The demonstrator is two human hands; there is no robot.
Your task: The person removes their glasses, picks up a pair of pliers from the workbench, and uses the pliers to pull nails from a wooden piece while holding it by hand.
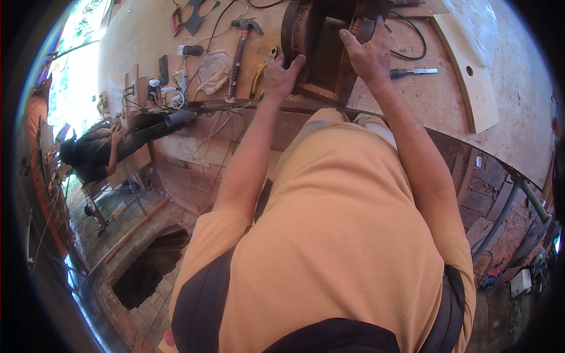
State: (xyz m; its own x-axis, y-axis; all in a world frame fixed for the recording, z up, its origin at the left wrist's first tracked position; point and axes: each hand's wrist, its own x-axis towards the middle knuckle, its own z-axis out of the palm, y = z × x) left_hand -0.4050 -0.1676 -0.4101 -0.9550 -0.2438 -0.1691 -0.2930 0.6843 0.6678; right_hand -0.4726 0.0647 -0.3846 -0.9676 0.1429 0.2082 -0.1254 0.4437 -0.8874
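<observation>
A dark brown wooden frame (321, 88) with curved side pieces and an open middle rests at the table's near edge, its far end cut off by the picture's top. My left hand (281, 77) is closed around its left curved side, thumb on top. On the right side, my right hand (371, 57) grips the frame, with the thumb raised and the fingers partly hidden behind the wood. Just left of my left hand lie yellow-handled pliers (259, 75) and a claw hammer (238, 62). A chisel (414, 72) with a dark handle lies right of my right wrist.
A white cloth (215, 72), plugs and tangled cables (154, 91) lie on the table's left. On its right are a curved pale board (471, 73) and clear plastic sheeting (475, 26). Another person (100, 150) in dark clothes is at the left. A broken-edged floor pit (144, 273) lies lower left.
</observation>
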